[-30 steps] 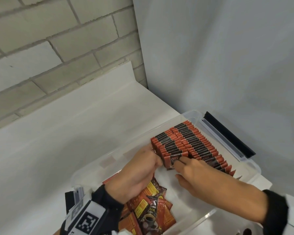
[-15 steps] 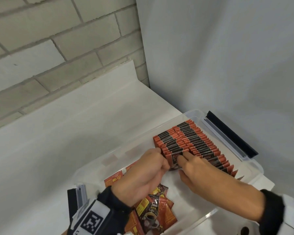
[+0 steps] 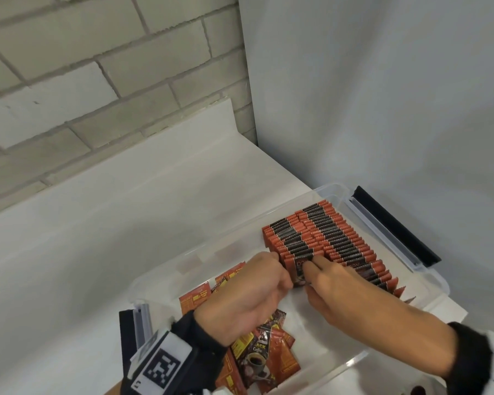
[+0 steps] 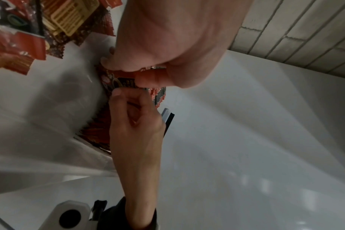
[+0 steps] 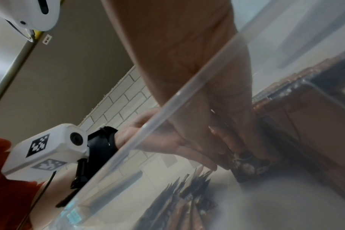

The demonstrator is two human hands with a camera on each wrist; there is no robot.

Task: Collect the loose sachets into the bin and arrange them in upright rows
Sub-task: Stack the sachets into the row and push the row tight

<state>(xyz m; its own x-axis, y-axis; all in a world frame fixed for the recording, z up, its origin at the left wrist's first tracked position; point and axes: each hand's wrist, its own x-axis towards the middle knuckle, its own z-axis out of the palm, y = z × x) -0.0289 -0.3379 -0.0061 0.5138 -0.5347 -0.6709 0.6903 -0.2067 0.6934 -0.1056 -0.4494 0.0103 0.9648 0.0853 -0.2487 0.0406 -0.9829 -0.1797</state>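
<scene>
From the head view, both hands have crept forward since a second ago: the left hand (image 3: pixel 257 292) and right hand (image 3: pixel 334 283) now pinch one sachet (image 3: pixel 298 270) against the near end of the upright rows (image 3: pixel 320 238) in the bin (image 3: pixel 428 269), lengthening the row. The left wrist view confirms thumb and fingers (image 4: pixel 116 93) clamped on it, loose sachets (image 4: pixel 29 38) still waiting. Through the bin wall, the right wrist view stays hazy.

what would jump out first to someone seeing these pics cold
The packed upright rows of red-and-black sachets filling the far right part of the clear bin. Next, the left hand and right hand meeting at the front sachet of the near row, with loose sachets heaped below the left wrist.
</scene>
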